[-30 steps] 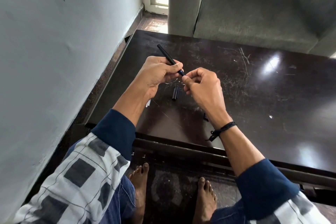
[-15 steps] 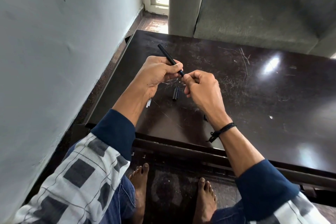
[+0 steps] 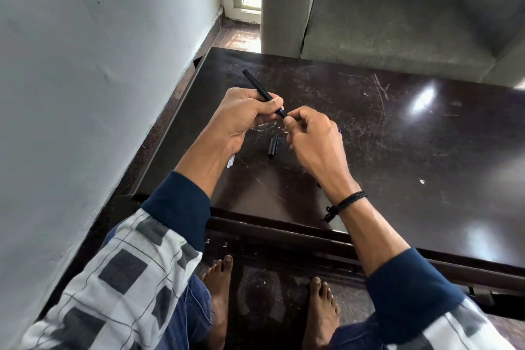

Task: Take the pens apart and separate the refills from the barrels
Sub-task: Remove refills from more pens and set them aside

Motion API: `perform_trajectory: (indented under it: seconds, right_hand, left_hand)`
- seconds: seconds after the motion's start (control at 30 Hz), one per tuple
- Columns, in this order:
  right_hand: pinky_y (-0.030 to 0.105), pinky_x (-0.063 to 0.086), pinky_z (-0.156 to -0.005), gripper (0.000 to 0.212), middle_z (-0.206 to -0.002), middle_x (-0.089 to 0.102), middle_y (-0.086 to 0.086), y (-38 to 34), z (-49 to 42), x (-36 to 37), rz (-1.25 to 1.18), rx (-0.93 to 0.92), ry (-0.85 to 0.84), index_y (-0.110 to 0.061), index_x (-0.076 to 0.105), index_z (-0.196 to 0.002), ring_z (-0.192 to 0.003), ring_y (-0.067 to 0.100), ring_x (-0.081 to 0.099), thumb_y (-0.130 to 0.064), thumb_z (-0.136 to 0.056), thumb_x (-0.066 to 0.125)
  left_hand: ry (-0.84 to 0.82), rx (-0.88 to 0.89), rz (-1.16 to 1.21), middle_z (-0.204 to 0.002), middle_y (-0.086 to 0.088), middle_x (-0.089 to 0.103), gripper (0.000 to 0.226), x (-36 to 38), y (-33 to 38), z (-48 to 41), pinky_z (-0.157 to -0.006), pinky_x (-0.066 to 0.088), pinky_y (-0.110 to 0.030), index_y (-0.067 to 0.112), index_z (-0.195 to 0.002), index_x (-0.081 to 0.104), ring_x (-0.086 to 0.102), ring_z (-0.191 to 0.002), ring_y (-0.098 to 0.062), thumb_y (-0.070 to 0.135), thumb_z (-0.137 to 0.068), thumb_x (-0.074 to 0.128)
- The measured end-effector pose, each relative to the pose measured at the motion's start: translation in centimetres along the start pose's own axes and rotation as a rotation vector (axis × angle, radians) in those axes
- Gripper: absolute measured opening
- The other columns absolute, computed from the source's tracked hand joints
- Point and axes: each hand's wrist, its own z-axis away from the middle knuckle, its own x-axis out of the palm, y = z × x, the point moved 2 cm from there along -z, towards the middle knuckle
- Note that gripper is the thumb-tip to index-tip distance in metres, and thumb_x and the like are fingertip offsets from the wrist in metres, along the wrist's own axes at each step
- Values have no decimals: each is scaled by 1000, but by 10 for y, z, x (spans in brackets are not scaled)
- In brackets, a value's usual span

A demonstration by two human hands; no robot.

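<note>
The black pen (image 3: 257,85) is held in the air above the left part of the counter (image 3: 397,150), slanting from its far end, which points up and away toward the wall, down to its near end between the two hands. The left hand (image 3: 241,116) grips the lower half of the pen, its fingers curled round it and the thumb laid along the top. The right hand (image 3: 315,136) meets it from the other side with its fingers curled, and thumb and forefinger pinch the very end of the pen. What exactly sits between those fingertips is too small to tell.

Directly below the hands a short black tube-like piece (image 3: 272,148) lies on the counter, apart from both hands. Two thin pale ends (image 3: 230,163) peek out from under the left wrist, the rest of them hidden by the arm.

The counter is dark, glossy and much scratched, with bright reflections on its right side. A black cord bracelet (image 3: 348,200) circles the right wrist, and both arms wear checked sleeves with navy cuffs. A white wall (image 3: 85,65) runs along the left, a grey sofa (image 3: 397,23) stands beyond the counter's far edge, and two bare feet (image 3: 218,287) rest on the floor below its near edge.
</note>
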Motion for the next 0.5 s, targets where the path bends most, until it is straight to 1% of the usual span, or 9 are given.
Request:
perform_trajectory:
  seconds: [0.07,0.13,0.23,0.27,0.3,0.33,0.4,0.43,0.5]
  right_hand:
    - [37,54,-69,14,-80,67,-9,0,0,-1,3,-6,-1,-28,66,-104,-75,12,65,-40,-97,63]
    - [28,48,-65,21,-80,62,-12,-1,1,-2,36,-24,23,-27,63,-107,-73,6,60,-41,-92,71]
    - [23,44,-62,16,-78,61,-13,0,2,-5,52,-12,60,-24,64,-98,-72,2,57,-35,-91,73]
    - [23,44,-62,13,-77,62,-13,0,1,-5,44,6,57,-23,65,-96,-71,2,57,-34,-92,72]
    - [27,46,-62,12,-76,62,-13,0,0,-5,36,23,48,-23,66,-94,-71,4,58,-34,-94,69]
    - [32,49,-65,12,-76,64,-12,0,0,-4,31,34,35,-23,67,-93,-71,7,60,-35,-96,66]
    - [36,53,-70,17,-80,70,-8,0,0,-3,22,48,11,-24,69,-94,-76,15,65,-38,-99,61]
    - [36,53,-70,19,-82,71,-8,0,0,-3,16,50,4,-25,69,-94,-78,16,66,-41,-99,60]
    - [33,50,-66,20,-83,68,-10,-1,0,-3,6,40,11,-27,68,-97,-76,10,64,-47,-96,64]
  left_hand:
    - [12,5,9,-85,-13,71,6,0,0,0,-80,61,-25,-2,-92,74,71,-80,-19,0,-87,73]
    - [26,9,7,-85,-13,71,4,-1,1,0,-83,61,-28,-1,-91,75,71,-81,-20,-1,-87,73]
    - [18,5,3,-84,-11,72,4,0,0,0,-83,61,-29,1,-89,76,72,-82,-20,0,-87,73]
    - [11,2,4,-83,-10,72,3,0,0,0,-82,61,-28,2,-88,76,72,-82,-20,0,-86,74]
    - [5,1,6,-82,-10,73,3,0,0,0,-81,61,-27,2,-88,76,72,-82,-20,0,-86,74]
    - [2,1,8,-82,-10,73,3,0,0,0,-81,61,-27,2,-88,76,72,-82,-21,0,-86,74]
    - [4,0,11,-83,-12,73,4,0,0,0,-81,61,-28,1,-89,76,71,-82,-22,0,-87,73]
    - [6,1,13,-85,-13,72,5,1,0,0,-82,61,-28,-1,-91,75,71,-82,-22,-1,-87,73]
    - [9,3,11,-86,-13,72,7,0,0,0,-85,61,-30,-2,-93,75,71,-84,-22,0,-87,73]
